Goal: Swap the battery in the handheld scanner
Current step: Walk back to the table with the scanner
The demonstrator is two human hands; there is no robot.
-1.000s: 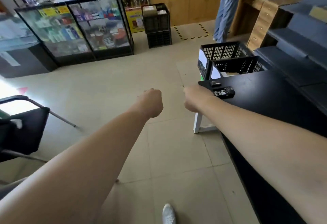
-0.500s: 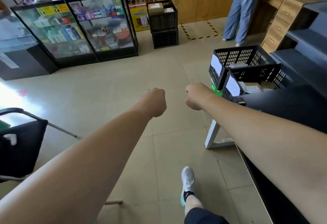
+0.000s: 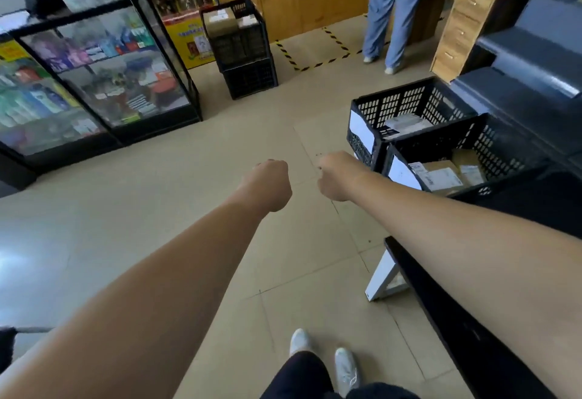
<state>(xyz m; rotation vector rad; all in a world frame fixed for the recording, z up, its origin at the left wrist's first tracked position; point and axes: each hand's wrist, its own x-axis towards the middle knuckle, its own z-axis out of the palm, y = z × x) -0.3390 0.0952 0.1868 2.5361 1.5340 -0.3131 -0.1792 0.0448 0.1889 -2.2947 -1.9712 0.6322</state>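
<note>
View now swung off the tabletop (image 3: 472, 345) vs 1 s ago: then scanner + small dark part lay on its far corner just beyond right fist, now neither in frame, only black near edge running 3 to 5 o'clock. Crates (image 3: 419, 115) w/ parcels now fill 2 o'clock, bigger and closer. Wearer's legs and pale shoes now at 6 o'clock, absent before. Means, prob., body turned away from work spot; swap not begun, scanner untouched, somewhere out of view to the right.

Both arms stretched fwd, roughly level, over bare floor (image 3: 157, 209). Left hand (image 3: 267, 184) at centre, right hand (image 3: 337, 176) just beside at 3 o'clock, apart, not touching. Same pose as earlier. Fingers curled into tight fists, backs of hands up; nothing seen held, though palms hidden.
</note>
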